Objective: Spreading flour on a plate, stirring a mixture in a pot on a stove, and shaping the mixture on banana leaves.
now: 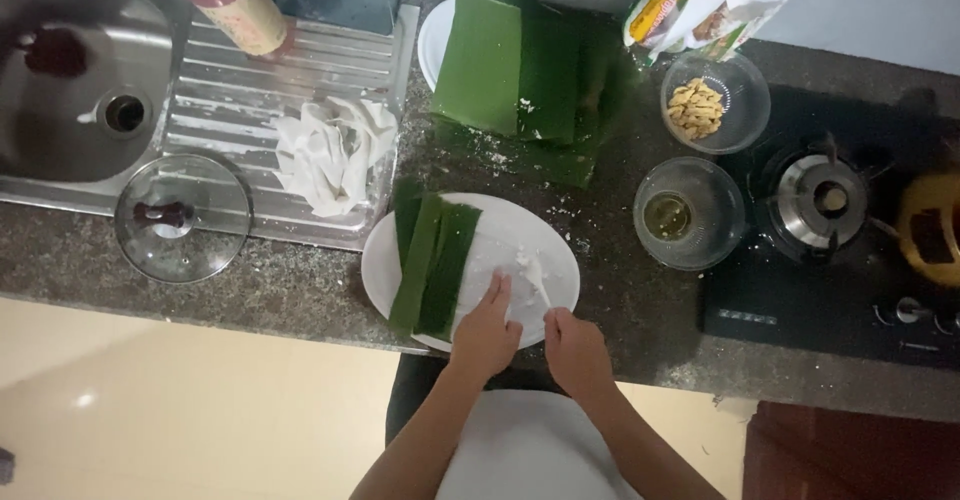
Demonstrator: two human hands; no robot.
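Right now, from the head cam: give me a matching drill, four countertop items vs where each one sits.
Items:
1. glass lid
2. white cloth
3. folded leaf strips
4. bowl of oil

Places:
A. on the white plate, left of the left hand
B. beside the stove burner
C. on the front edge of the sink
D. on the ribbed drainboard

Pairs: 1-C, 2-D, 3-A, 4-B
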